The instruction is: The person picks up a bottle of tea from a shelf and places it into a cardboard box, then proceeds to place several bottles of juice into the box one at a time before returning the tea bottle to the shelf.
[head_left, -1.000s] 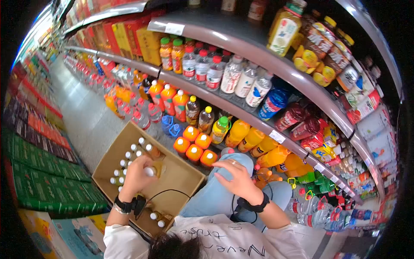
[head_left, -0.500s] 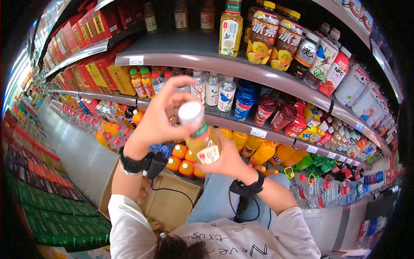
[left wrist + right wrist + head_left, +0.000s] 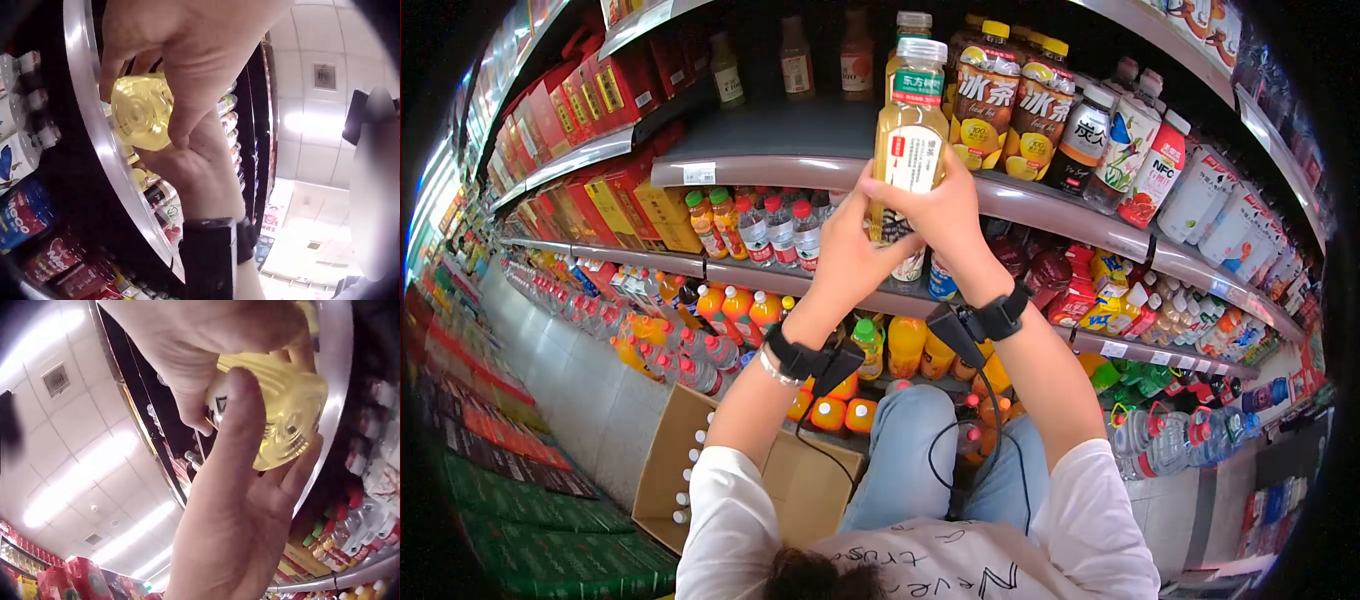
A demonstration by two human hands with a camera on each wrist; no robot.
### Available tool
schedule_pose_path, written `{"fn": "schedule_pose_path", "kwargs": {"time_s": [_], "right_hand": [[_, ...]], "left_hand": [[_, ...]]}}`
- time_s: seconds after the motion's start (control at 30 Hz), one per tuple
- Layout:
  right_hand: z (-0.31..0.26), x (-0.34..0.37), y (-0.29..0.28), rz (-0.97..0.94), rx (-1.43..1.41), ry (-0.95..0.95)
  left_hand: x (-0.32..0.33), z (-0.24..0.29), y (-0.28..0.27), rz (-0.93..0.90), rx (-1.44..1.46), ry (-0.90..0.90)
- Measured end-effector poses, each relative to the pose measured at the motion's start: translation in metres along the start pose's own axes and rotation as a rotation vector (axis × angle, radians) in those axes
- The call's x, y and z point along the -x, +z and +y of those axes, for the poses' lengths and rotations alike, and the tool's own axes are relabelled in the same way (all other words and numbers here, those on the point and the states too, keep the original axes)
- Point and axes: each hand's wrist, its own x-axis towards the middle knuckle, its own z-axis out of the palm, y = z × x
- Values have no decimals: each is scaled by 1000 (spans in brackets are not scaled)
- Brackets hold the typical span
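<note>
Both hands hold a bottle of yellow tea [image 3: 910, 150] upright in front of the upper shelf, at its front edge in the head view. It has a white cap, a green neck band and a white label. My left hand [image 3: 852, 245] grips the lower part from the left; my right hand [image 3: 945, 210] wraps the right side, its thumb across the front. Seen from below, the clear bottle base [image 3: 140, 112] shows between the hands in the left wrist view, and the yellow bottle [image 3: 290, 412] also in the right wrist view. A similar bottle [image 3: 914, 20] stands partly hidden right behind it.
Iced tea bottles [image 3: 985, 95] stand to the right on the upper shelf [image 3: 800, 140]; a few small bottles [image 3: 797, 70] are farther left. Beneath runs a lower shelf of drinks. A cardboard box [image 3: 810, 480] with white-capped bottles sits on the floor beside the knees.
The left hand took the bottle from the box and brought it up to the right hand. Now both hands have raised it to the upper shelf, label facing the head camera.
</note>
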Motion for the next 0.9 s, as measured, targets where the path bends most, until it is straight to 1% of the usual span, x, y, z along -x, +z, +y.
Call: {"fn": "schedule_pose_path", "kwargs": {"time_s": [0.1, 0.13, 0.23, 0.27, 0.37, 0.4, 0.5, 0.6, 0.7, 0.8, 0.9], "right_hand": [[-8, -14, -1, -50, -110, -16], [-7, -19, -3, -77, -127, -53], [0, -30, -5, -114, -147, -95], [1, -31, -8, -133, -104, -77], [14, -37, -8, -93, -24, -110], [11, -39, -9, -111, -1, -134], [12, -46, -9, -48, 101, -158], [25, -57, -5, -5, 102, -214], [32, -62, -5, 6, 116, -184], [33, -64, -4, -17, 51, -191], [31, -64, -3, 9, 139, -226]], "left_hand": [[-20, -1, 3, 91, -21, -2], [-26, -8, 6, 124, 31, 14], [-39, -22, 12, 150, 183, 20], [-41, -24, 12, 156, 178, 41], [-52, -37, 14, 172, 77, 78], [-54, -32, 13, 138, 67, 52], [-68, -32, 16, 176, 179, 105], [-80, -44, 19, 158, 224, 122], [-84, -46, 20, 128, 248, 129], [-88, -54, 21, 128, 189, 134], [-91, -58, 17, 50, -16, 37]]}}
